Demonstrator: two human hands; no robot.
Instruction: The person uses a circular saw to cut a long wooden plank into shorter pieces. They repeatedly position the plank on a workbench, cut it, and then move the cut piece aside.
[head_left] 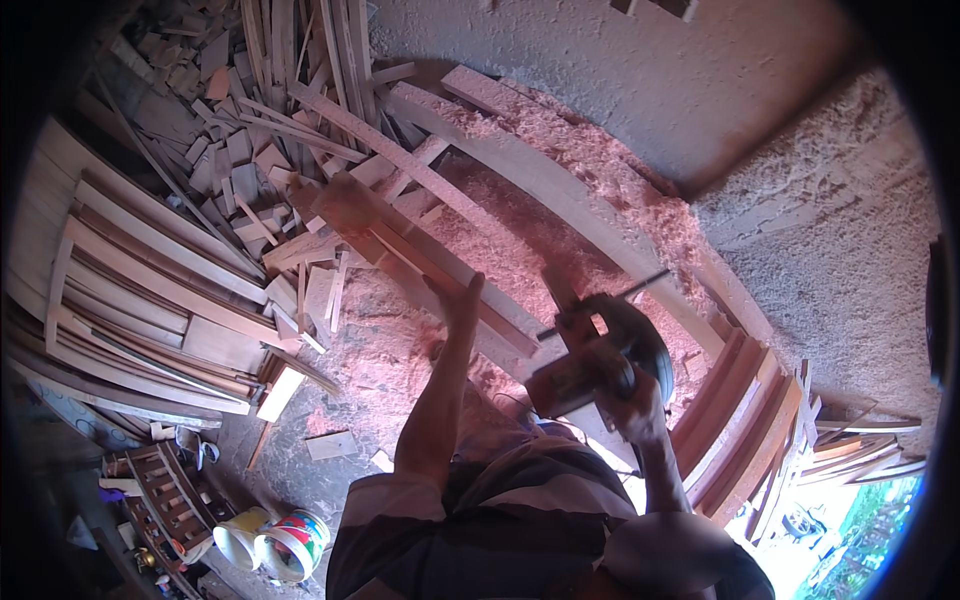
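Observation:
My right hand (636, 408) is wrapped round the rear handle of a handheld power saw (590, 365) with a round dark guard, on the right of the middle. A thin rod sticks out from the tool. My left hand (458, 300) grips a long reddish-brown wooden board (445, 262), thumb and fingers apart on its two edges. That board slants from upper left down toward the saw. Whether the blade touches wood is hidden by the tool's body. Pale sawdust (500, 215) lies thick around and beyond the board.
Curved wooden frames (170, 290) are stacked on the left, below a heap of offcuts (235, 150). Thick beams (560, 180) lie beyond the board. Brown planks (735, 420) are piled at right. Two buckets (290, 548) and a slatted wooden piece (165, 495) stand lower left.

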